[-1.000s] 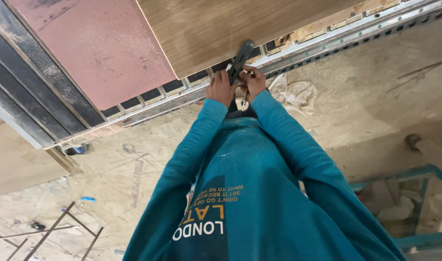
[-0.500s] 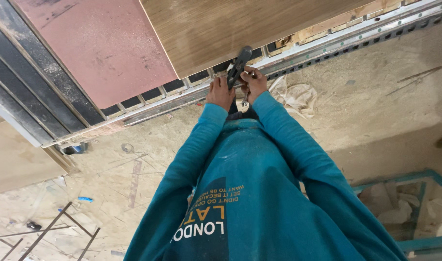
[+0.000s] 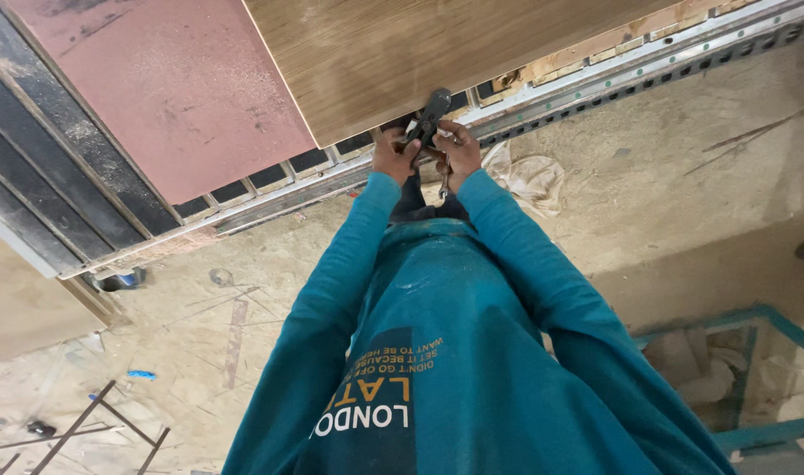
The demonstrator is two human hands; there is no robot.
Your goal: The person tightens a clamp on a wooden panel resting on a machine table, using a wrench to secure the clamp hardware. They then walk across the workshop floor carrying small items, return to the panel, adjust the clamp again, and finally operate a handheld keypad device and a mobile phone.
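Both my hands meet at the lower edge of a brown wooden panel (image 3: 437,44), just above a perforated metal rail (image 3: 648,66). My left hand (image 3: 391,157) and my right hand (image 3: 461,151) together grip a dark pliers-like tool (image 3: 432,113). Its head points up against the panel's edge. A small silvery piece (image 3: 443,186) hangs below my right hand. My teal sleeves and sweatshirt (image 3: 455,334) fill the lower middle of the view.
A reddish panel (image 3: 173,88) sits left of the wooden one, beside dark metal slats (image 3: 41,176). Below lies a dusty floor with crumpled sacking (image 3: 534,176), a blue scrap (image 3: 141,375) and thin metal rods (image 3: 94,422). A teal metal frame (image 3: 763,369) stands at the lower right.
Both hands stay on the tool at the panel's edge. The tool's head has shifted only slightly, and the view has moved a little.
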